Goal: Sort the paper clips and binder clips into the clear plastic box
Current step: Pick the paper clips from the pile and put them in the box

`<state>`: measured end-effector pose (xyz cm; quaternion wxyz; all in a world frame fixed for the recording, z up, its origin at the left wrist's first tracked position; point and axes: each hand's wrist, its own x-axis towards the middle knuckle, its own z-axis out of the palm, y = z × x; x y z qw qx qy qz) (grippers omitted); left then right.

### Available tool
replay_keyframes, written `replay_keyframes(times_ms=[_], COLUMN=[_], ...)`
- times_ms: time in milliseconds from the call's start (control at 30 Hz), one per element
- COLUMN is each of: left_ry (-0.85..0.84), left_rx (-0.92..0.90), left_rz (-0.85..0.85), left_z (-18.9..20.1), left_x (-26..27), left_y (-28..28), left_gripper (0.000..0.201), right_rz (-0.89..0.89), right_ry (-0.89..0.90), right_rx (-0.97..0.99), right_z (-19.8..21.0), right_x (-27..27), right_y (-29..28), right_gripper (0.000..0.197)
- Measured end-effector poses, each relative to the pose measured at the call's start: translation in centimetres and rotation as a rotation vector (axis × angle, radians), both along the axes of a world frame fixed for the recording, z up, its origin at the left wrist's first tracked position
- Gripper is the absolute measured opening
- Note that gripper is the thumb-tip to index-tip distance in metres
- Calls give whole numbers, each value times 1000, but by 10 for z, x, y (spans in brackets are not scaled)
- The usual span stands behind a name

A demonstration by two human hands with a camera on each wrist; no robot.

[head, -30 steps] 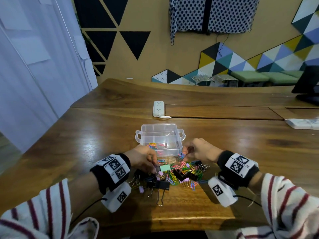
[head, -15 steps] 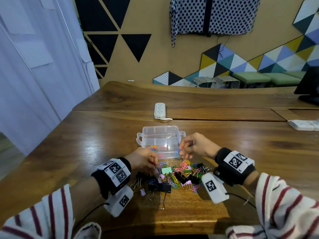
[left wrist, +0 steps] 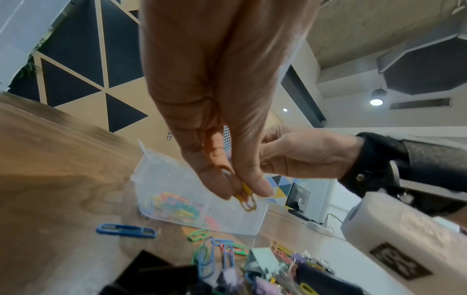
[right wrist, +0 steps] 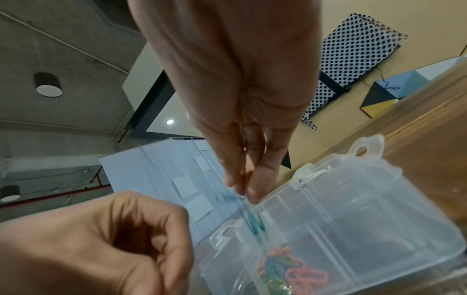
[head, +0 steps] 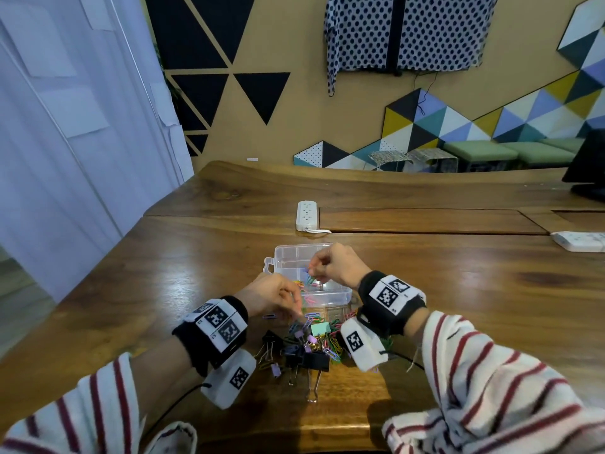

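The clear plastic box (head: 340, 294) stands open on the wooden table, with coloured paper clips (right wrist: 280, 265) in a near compartment. A mixed pile (head: 311, 339) of paper clips and black binder clips (head: 316, 360) lies just in front of it. My right hand (head: 312, 270) hovers over the box and pinches a teal paper clip (right wrist: 254, 221) that hangs down above a compartment. My left hand (head: 294, 311) is at the pile's left edge, near the box's front left corner, and pinches a yellow paper clip (left wrist: 246, 198) between thumb and fingertips.
A lone blue paper clip (left wrist: 126, 230) lies left of the pile. A white power strip (head: 306, 215) sits behind the box, and another (head: 579, 241) at the far right. A dark monitor (head: 587, 165) stands at the back right.
My right hand rose from the pile and moved forward over the box with a paper clip. My left hand stayed at the pile's left edge.
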<state>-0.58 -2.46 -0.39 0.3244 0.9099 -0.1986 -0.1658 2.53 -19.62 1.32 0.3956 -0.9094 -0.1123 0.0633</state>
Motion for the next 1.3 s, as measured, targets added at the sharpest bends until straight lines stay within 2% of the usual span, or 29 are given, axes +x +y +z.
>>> replay_keyframes(times_ms=[100,233,333,433,567,633,700,767,867,933,1067,1200,1300], left_ry=[-7,-14,-124,-236,-236,-267,-315,-314,-197,-185,-200,-175,-156], left_rx=[4,-90,-134,-60,105,118,113,150,335,441,563,527,536], left_rz=[3,81,173,176,78,104,172,189,53,-18,-6,8,-10], left_z=[4,8,15,18,9,3,0,-2,-5,-12,-25,-25,-23], left_x=[2,9,20,32,38,35,29,17,-8,-16,-17,-19,-21], left_y=[5,12,7,0,0,4,10,16,15,9,-8,-26,-35], left_gripper=[8,5,5,10,29,35,36,34,15,23,36,31,26], right_rz=[42,114,219,306,354,400,451,479,483,476,448,364,276], right_ry=[3,-128,-103,-125,-71,-49,-73,-100,-66,-35,7,21,12], right_rx=[-43,-186,-311,-497,-603,-633,-660,-658,-610,-620,-636,-468,-312], right_z=[2,1,-6,-13,-22,-26,-29,-32,-34,-31,-26,-24,-19], right_x=[-8,-21,-32,-35,-37,-38,-39,-38,-36,-34,-32,-33,-31], right_y=[2,-15,-33,-47,-52,-51,-50,-49,-46,-44,-46,-61,-74], right_gripper=[19,20,17,17,30,37,36,28,14,14,12,15,8])
